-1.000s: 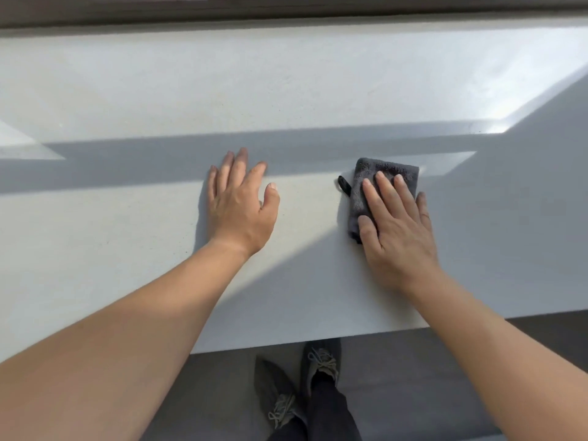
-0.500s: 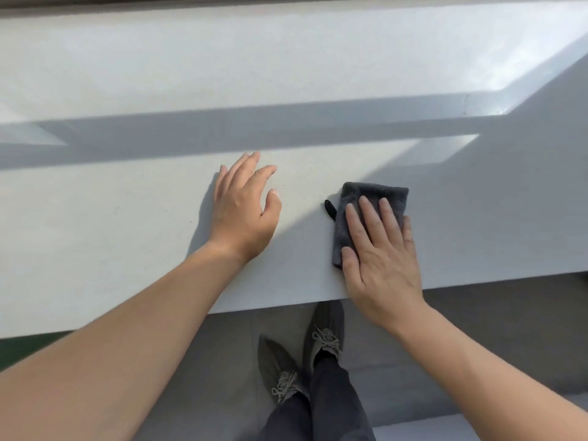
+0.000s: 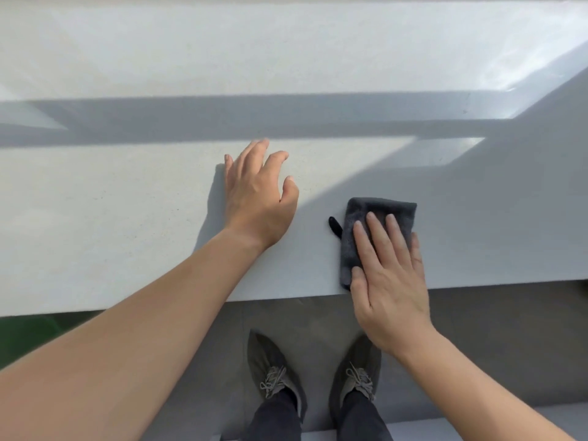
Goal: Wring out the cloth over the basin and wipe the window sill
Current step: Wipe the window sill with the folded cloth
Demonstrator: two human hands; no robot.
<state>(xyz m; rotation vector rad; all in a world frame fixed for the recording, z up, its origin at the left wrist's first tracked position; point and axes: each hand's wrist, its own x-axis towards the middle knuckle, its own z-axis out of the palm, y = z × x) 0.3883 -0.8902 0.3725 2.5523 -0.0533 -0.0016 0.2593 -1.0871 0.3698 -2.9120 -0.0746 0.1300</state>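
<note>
Two hands on the window sill (image 3: pixel 111 218): the right hand (image 3: pixel 389 281), laid flat, presses the folded cloth (image 3: pixel 381 205) near the front edge to wipe; the left hand (image 3: pixel 257 198) rests loose and empty, likely bracing.

Right hand (image 3: pixel 389 281) flat on cloth (image 3: pixel 378 218) at sill (image 3: pixel 127 218) edge; left hand (image 3: pixel 257 198) beside.

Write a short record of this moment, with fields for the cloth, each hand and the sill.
sill: white window sill, part sun, part shadow
cloth: dark grey cloth, folded, flat near the sill's front edge
right hand: right hand presses flat on the cloth, fingers straight
left hand: left hand open, holds nothing, left of the cloth
</note>
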